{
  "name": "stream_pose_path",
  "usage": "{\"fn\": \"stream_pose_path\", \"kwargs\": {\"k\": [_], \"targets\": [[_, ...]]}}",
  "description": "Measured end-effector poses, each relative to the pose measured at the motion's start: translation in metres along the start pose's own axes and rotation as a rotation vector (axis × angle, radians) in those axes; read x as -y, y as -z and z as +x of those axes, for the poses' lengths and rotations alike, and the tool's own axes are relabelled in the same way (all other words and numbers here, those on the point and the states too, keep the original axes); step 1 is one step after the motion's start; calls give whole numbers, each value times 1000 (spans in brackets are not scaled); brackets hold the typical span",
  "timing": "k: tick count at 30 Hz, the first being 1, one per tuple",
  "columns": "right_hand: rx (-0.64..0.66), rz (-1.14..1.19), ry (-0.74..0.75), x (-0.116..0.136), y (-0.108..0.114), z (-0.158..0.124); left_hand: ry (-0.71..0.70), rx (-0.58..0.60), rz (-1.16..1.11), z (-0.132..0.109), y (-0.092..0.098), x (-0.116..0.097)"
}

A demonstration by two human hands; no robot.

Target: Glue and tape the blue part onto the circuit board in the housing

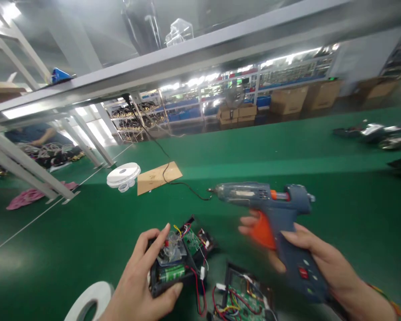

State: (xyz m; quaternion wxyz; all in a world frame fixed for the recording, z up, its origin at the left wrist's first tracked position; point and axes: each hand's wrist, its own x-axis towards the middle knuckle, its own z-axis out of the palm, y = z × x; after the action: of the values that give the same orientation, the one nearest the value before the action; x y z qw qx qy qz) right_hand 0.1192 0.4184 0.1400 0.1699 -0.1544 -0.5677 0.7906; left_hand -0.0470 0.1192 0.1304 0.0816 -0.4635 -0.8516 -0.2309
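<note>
My right hand (316,261) grips a blue glue gun (274,209) with an orange trigger, its nozzle pointing left above the green table (287,165). My left hand (142,276) holds an open black device (180,258) showing a green battery, a circuit board and coloured wires. The gun's tip is up and to the right of that device, apart from it. A second open black device (243,296) with a green board and wires lies at the near edge between my hands.
A white tape roll (90,301) lies at the near left. A white round disc (123,174) and a brown card (157,177) with a black cable across it sit further back. Dark parts (374,133) lie far right. A metal shelf frame (47,178) stands left.
</note>
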Motion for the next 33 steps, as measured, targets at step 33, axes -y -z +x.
{"fn": "stream_pose_path", "kwargs": {"k": [33], "targets": [[141, 148, -261, -66, -78, 88, 39, 310, 404, -28, 1, 42]]}}
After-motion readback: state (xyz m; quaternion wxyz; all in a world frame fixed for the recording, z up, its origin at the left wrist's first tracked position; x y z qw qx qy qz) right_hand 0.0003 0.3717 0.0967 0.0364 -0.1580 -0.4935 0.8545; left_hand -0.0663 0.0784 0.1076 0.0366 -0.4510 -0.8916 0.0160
